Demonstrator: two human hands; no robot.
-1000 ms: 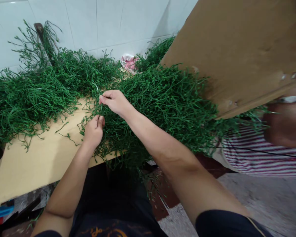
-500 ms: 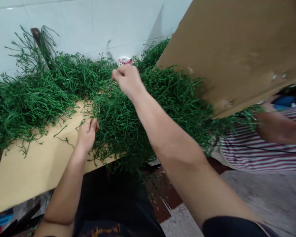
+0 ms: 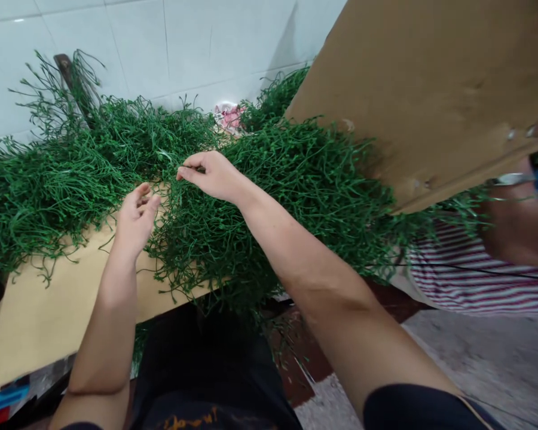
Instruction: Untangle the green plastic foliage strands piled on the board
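Observation:
Thin green stems with small bud-like tips, like artificial plant sprigs, lie in two heaps. One heap (image 3: 72, 179) spreads along the left and back; the other heap (image 3: 269, 221) is in the middle, under my right forearm. My right hand (image 3: 213, 176) hovers at the left edge of the middle heap, thumb and fingertips pinched together. Whatever is between those fingertips is too small to make out. To its left, my left hand (image 3: 137, 220) is over the cardboard sheet (image 3: 63, 304), fingers apart and holding nothing visible. A few loose stems lie on the cardboard beside it.
An upright cardboard panel (image 3: 421, 89) leans over the right side. Beyond it, another person's arm (image 3: 515, 221) and striped clothing show. White tiles (image 3: 197, 48) line the back, with a pink-and-white bundle (image 3: 228, 117) below. A dark upright bar (image 3: 74, 86) rises back left.
My right hand has come down and left from near the pink-and-white bundle. My left hand has shifted up and left, its fingers opening from a closed shape.

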